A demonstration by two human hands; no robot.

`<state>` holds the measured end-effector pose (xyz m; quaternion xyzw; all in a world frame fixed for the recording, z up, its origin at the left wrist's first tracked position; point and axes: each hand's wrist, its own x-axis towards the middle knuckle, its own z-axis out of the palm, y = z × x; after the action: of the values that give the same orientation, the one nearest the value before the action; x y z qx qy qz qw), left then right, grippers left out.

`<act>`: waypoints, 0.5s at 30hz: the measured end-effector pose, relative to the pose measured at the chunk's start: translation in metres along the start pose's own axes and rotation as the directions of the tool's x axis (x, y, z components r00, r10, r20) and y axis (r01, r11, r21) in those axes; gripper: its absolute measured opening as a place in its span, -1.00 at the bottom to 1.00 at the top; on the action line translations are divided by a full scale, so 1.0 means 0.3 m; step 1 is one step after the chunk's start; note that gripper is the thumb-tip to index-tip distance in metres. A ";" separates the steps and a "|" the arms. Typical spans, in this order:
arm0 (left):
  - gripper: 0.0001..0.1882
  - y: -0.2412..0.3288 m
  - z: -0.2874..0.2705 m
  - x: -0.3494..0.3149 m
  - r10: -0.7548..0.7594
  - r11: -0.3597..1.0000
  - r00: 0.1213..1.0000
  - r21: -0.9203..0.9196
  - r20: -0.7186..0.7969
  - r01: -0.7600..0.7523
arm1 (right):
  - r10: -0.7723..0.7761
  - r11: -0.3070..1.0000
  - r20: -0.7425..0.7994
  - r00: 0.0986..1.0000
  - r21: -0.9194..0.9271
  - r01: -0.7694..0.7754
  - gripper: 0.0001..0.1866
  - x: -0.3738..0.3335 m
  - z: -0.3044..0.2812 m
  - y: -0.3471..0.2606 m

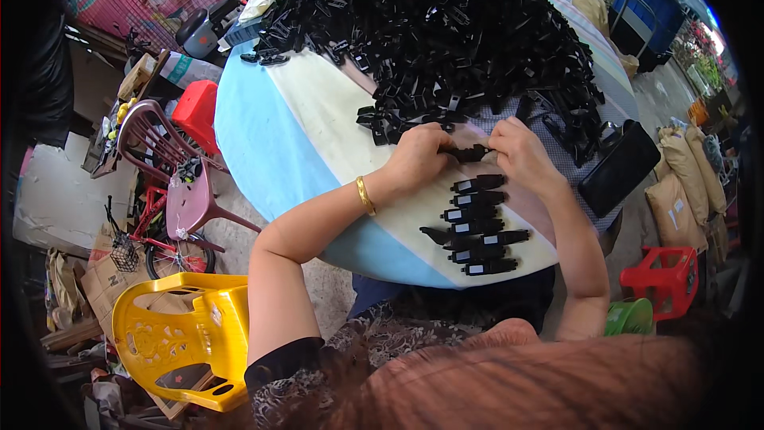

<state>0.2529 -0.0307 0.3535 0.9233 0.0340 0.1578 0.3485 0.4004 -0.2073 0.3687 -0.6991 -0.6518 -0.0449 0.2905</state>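
Both hands meet over the near part of a round table, with a small black plastic piece (468,153) between them. My left hand (418,158), a gold bracelet at its wrist, is closed on the piece's left end. At its right end, my right hand (521,153) pinches with bent fingers. Just below them, several similar black pieces (480,213) lie crosswise in a column, some bearing small pale rectangles. Beyond the hands, a large heap of loose black plastic parts (446,40) covers the far side. Their exact kind is too small to tell.
A striped cloth (263,127) covers the table. A black wallet-like case (619,169) lies at its right edge. Around stand a yellow plastic chair (171,334), a mauve chair (189,211), a red stool (664,279) and brown sacks (676,211).
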 end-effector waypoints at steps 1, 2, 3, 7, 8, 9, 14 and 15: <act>-0.78 0.008 -0.003 0.005 0.022 1.000 0.999 -0.013 0.030 -0.022 | -0.025 0.999 -0.013 1.000 0.021 0.026 -0.86 0.004 0.009 -0.001; -0.79 0.015 -0.003 0.007 0.045 0.999 0.997 -0.026 0.060 -0.044 | -0.028 0.998 -0.009 1.000 0.065 0.029 -0.87 0.011 0.026 -0.020; -0.79 0.011 0.006 0.003 0.046 0.999 0.997 -0.028 0.062 -0.044 | -0.032 0.994 -0.006 0.999 0.108 0.032 -0.88 0.015 0.041 -0.035; -0.81 0.019 0.000 -0.002 0.116 0.993 0.986 0.006 0.115 -0.118 | -0.033 0.964 0.202 0.979 0.265 -0.022 -0.86 0.016 0.002 -0.015; -0.80 0.034 -0.016 0.004 0.079 0.997 0.963 -0.011 0.257 -0.079 | -0.034 0.964 0.198 0.980 0.264 -0.020 -0.86 0.009 -0.005 0.007; -0.75 0.040 -0.032 0.025 0.056 0.998 0.924 0.011 0.378 -0.065 | 0.070 0.935 0.243 0.968 0.324 -0.148 -0.84 -0.003 -0.007 0.038; -0.84 0.006 -0.092 0.253 0.066 0.899 0.997 0.431 0.033 -0.073 | 0.218 0.935 -0.318 0.923 -0.201 -0.291 -0.61 -0.008 -0.016 0.120; -0.83 -0.039 -0.084 0.292 0.185 0.829 0.958 0.558 -0.219 -0.032 | 0.166 0.930 -0.300 0.939 -0.269 -0.250 -0.55 0.002 -0.006 0.128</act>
<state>0.3284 0.0093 0.3872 0.9552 0.0710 0.2825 0.0520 0.4372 -0.2070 0.3570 -0.7880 -0.5126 -0.2087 0.2696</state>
